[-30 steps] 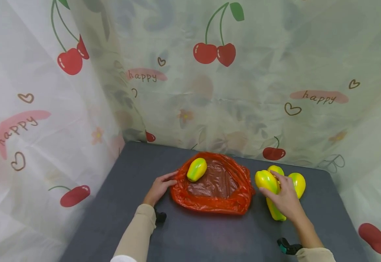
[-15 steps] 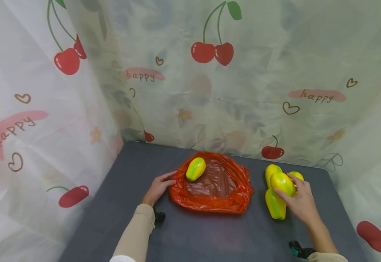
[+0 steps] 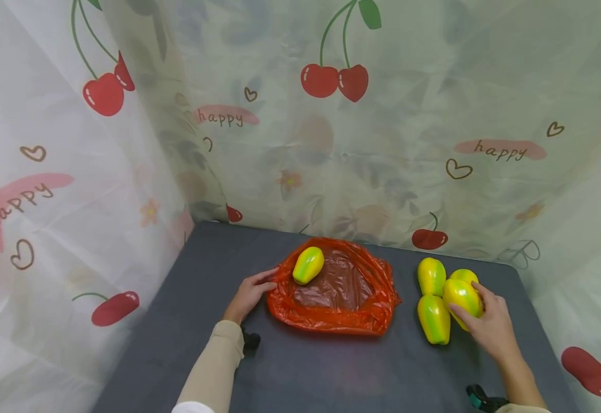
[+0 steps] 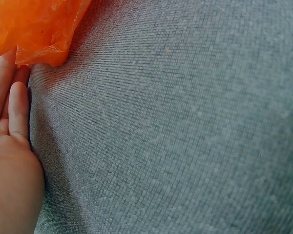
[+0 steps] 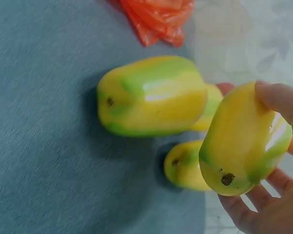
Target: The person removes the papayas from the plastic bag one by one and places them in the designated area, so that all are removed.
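Glossy yellow-and-green papaya-shaped fruit (image 3: pixel 460 297): held in the bare right hand (image 3: pixel 494 330), at the right of the dark grey worktop (image 3: pixel 362 373)
Right-hand fingers (image 5: pixel 237 210): clamped on this fruit, thumb on the opposite flank
Long axis: slanting from back left to front right in the head view; dark-spotted end turned toward the right wrist camera
Skin: smooth, shiny, yellow streaked with green, small brown-black mark at one end
Close neighbours: a matching rear fruit (image 3: pixel 464 275) behind, partly covered; a back-left fruit (image 3: pixel 431 276); a front-left fruit (image 3: pixel 433 321); cannot tell whether touching the held one
Between fruit in hand and bag: both left-hand fruits
Crumpled red-orange plastic bag (image 3: pixel 326 324): mid-worktop, mouth spread wide, one more yellow-green fruit (image 3: pixel 308 265) at back left inside
Bare left hand (image 3: pixel 246 297): fingers nearly straight, touching the bag's left edge
Pale cherry-printed curtain (image 3: pixel 362 172): hanging behind and at both sides
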### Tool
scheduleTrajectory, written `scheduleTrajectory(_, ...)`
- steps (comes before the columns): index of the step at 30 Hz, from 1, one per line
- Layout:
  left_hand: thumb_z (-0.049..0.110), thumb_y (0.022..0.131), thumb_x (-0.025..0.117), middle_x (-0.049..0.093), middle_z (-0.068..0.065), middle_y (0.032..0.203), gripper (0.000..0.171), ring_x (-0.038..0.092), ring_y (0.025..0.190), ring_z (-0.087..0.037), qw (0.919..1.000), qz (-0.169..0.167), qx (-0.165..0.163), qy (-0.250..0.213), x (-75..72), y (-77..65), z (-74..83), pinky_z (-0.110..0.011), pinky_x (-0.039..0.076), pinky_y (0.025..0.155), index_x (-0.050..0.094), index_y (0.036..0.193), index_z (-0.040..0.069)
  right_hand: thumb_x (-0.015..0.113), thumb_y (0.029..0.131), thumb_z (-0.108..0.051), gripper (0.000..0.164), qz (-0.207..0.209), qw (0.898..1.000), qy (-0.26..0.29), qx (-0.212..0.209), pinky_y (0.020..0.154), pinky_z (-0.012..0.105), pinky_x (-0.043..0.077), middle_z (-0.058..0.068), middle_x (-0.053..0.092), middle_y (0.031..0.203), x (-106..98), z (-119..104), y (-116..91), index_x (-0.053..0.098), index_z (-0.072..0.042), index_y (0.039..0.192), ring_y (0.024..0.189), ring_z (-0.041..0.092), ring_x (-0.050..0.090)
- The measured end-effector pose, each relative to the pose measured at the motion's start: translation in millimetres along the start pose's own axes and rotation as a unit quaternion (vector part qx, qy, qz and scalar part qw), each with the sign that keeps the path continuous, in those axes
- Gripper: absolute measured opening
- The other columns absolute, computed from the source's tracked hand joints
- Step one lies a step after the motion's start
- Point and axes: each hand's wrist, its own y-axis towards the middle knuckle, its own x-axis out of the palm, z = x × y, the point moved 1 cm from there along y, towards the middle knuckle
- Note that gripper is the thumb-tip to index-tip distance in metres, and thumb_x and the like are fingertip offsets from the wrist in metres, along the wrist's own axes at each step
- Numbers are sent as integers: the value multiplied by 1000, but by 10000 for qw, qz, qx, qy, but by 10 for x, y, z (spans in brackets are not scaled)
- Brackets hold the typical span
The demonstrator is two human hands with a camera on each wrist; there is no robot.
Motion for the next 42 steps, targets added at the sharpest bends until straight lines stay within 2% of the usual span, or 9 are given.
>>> scheduleTrajectory(8, 37, 94, 71, 54, 0, 155, 45, 40, 151, -28, 10000, 28, -14, 79, -3, -6, 4, -57, 26, 126, 64, 138, 36, 70, 96, -41, 87, -49, 9999, 89, 76, 76, 42, 36, 37, 43, 137, 18, 222, -42, 31, 14, 151, 113, 46, 38)
scheduleTrajectory(16, 36, 95, 70, 55, 0, 154, 44, 42, 150, -28, 9999, 70, -34, 98, 4, -8, 24, -57, 27, 126, 64, 138, 36, 68, 96, -43, 87, -192, 9996, 51, 176, 77, 42, 40, 39, 45, 138, 84, 395, -52, 33, 17, 149, 109, 44, 45)
scheduleTrajectory(21, 35, 95, 70, 55, 1, 154, 44, 40, 151, -27, 9999, 72, -43, 74, 4, -20, 29, -57, 27, 126, 64, 138, 38, 69, 96, -42, 88, -271, 9992, 110, 267, 81, 49, 43, 40, 45, 139, 112, 449, -65, 31, 18, 149, 110, 45, 47)
scheduleTrajectory(27, 35, 96, 69, 54, 1, 155, 44, 40, 151, -28, 9999, 98, -51, 84, 12, -36, 26, -57, 27, 126, 63, 139, 37, 65, 98, -46, 93, -502, 9971, 184, 536, 89, 60, 42, 42, 37, 144, 170, 518, -81, 24, 18, 152, 118, 49, 42)
scheduleTrajectory(42, 35, 96, 68, 53, 1, 156, 43, 39, 152, -28, 9999, 96, -72, 100, 17, -38, 21, -58, 27, 126, 63, 139, 37, 61, 97, -54, 100, -868, 9923, 324, 824, 98, 69, 38, 43, 32, 148, 239, 618, -121, 17, 15, 155, 128, 55, 38)
